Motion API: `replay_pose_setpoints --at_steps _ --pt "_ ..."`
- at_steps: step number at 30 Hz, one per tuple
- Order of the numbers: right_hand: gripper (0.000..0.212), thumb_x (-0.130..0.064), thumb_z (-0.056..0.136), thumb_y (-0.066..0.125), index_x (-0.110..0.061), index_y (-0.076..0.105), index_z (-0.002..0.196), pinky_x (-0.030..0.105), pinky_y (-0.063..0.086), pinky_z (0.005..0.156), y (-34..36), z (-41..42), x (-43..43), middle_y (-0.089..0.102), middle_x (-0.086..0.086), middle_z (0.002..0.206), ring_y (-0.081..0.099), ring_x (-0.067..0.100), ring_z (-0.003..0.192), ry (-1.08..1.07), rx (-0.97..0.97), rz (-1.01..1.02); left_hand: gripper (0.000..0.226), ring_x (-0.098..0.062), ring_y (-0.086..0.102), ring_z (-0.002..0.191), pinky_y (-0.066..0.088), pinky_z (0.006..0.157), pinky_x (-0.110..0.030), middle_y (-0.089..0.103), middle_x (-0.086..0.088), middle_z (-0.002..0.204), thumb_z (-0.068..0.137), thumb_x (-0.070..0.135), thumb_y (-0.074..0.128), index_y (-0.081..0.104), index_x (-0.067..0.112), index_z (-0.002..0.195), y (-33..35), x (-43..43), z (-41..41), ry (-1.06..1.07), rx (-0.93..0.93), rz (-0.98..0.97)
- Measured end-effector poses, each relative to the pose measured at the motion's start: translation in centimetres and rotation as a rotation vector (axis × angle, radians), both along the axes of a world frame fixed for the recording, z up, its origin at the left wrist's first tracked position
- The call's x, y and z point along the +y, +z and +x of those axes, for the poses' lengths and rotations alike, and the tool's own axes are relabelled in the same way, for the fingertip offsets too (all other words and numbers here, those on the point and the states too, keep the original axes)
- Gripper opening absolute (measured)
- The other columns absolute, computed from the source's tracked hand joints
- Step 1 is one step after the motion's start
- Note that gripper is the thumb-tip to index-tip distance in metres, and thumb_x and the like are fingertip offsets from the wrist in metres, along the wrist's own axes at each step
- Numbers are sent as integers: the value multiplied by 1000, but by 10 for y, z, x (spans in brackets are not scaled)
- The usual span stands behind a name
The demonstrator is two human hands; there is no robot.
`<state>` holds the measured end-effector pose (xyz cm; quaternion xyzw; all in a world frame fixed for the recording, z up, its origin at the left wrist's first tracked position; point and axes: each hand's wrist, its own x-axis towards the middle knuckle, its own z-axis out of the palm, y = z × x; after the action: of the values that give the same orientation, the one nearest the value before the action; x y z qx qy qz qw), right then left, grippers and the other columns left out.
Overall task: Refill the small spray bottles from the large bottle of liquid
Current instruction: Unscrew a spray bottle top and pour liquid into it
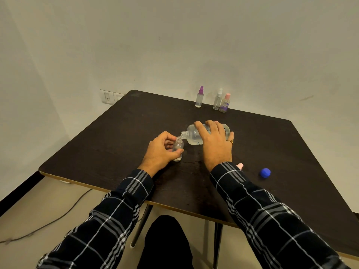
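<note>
My right hand (pixel 214 141) grips the large clear bottle (pixel 194 135), tipped on its side with its open neck pointing left. The neck sits just over the mouth of a small clear bottle (pixel 178 145) with no spray top, which stands upright on the dark table (pixel 116 133). My left hand (pixel 162 151) is closed around that small bottle. A pink spray top (pixel 240 166) peeks out from behind my right wrist. The blue cap (pixel 265 172) lies on the table to the right.
Three small spray bottles stand near the far table edge: one with a purple top (pixel 199 97), one with a white top (pixel 218 100), one with a pink top (pixel 225 103). A wall is close behind. A cable (pixel 58 216) runs across the floor at left.
</note>
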<state>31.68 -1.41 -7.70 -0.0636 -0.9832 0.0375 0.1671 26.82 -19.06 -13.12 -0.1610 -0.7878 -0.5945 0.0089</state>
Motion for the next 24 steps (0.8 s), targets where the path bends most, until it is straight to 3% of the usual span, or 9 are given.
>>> replay_pose_setpoints --at_steps 24 --pt "87 -7 87 70 -42 21 149 72 12 114 0 1 0 21 5 158 8 30 151 -4 -3 1 37 0 70 98 56 84 -13 74 8 104 76 12 88 66 21 105 1 0 0 2 13 -16"
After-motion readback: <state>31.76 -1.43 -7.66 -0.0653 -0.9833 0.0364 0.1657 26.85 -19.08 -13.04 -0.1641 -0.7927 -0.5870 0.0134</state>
